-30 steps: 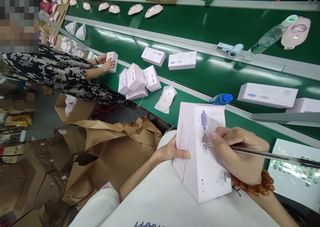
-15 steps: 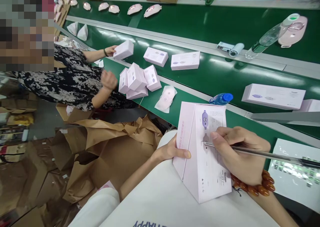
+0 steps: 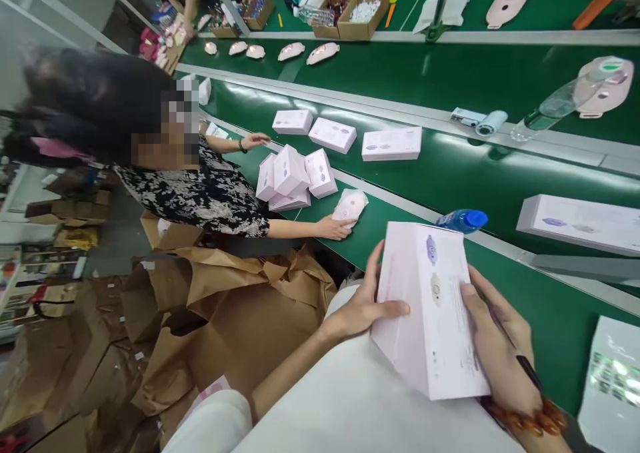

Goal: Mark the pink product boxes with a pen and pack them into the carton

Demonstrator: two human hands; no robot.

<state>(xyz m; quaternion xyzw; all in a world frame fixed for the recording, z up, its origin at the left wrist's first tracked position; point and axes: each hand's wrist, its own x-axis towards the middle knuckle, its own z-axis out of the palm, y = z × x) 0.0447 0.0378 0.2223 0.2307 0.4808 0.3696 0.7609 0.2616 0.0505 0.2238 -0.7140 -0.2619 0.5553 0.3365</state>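
Green worktop [image 3: 563, 320] | hands [image 3: 361, 312] clamped on pale box [image 3: 447, 336], one each side | pen [image 3: 529, 370] in right hand [image 3: 503, 353]

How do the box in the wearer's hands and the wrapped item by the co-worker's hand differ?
The box is angular with straight edges; the wrapped item is rounded. The box is held between the left hand and right hand, while only the co-worker's hand is at the wrapped item. The box has a printed face; the wrapped item shows pale pink through its wrapper. Both are pale.

Bottle [image 3: 454, 220] blocking beyond held box [image 3: 447, 320], room beside sheet [image 3: 613, 406]
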